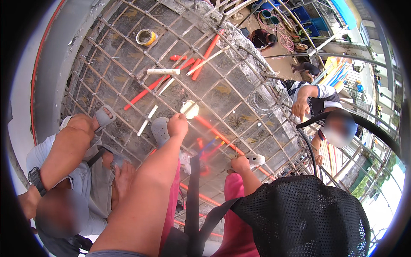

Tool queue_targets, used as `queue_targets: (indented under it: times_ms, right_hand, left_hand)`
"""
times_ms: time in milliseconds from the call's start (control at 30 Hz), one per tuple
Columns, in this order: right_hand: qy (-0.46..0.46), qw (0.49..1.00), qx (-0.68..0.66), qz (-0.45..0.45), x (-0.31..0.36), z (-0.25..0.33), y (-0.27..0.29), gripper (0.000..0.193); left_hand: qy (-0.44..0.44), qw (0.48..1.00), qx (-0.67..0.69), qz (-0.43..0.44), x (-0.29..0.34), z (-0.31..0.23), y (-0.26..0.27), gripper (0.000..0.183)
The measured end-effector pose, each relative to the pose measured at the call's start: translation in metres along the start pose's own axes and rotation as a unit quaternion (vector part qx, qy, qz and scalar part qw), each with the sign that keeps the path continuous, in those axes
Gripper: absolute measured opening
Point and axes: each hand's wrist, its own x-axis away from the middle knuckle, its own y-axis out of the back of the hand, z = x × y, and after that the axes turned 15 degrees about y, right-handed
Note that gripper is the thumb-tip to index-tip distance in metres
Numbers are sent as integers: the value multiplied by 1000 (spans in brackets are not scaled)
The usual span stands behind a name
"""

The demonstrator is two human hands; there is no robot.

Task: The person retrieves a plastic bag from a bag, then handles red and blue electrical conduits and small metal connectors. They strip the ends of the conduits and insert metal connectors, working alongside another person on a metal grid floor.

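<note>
My left hand [177, 125] is closed, thumb side up, above the rebar grid. Just beyond its knuckles is a cream-coloured round piece [189, 109], partly washed out by glare. What the fingers grip, if anything, is hidden. My right hand [240, 164] is curled low beside my right grey clog [256, 159], and its contents cannot be made out. Between the hands, an orange pipe [214, 130] runs diagonally under the bars. Near it lie pliers with red and blue handles [209, 147], blurred by glare. My left clog [160, 130] stands beside my left hand.
Tied rebar [239, 98] covers the deck. Orange pipe pieces [147, 92], white pipe lengths [147, 120] and a yellow-labelled tin [146, 37] lie ahead. Coiled wire [265, 99] rests at right. One co-worker [85, 171] crouches left; another [314, 100] reaches in from the right.
</note>
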Motion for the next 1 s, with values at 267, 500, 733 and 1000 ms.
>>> queue_targets:
  times_ms: [267,500,733,1000]
  right_hand:
    - [-10,999,5,37,-8,10,-6,49]
    - [85,994,58,27,19,-6,6,44]
    - [127,981,79,119,143,-3,116,46]
    - [243,967,78,24,200,-17,166,55]
  left_hand:
    - [29,1000,9,2,7,-1,-16,34]
    - [32,999,12,-15,45,18,14,35]
    - [-11,998,29,-55,168,26,121,32]
    - [43,992,111,44,235,33,150,25]
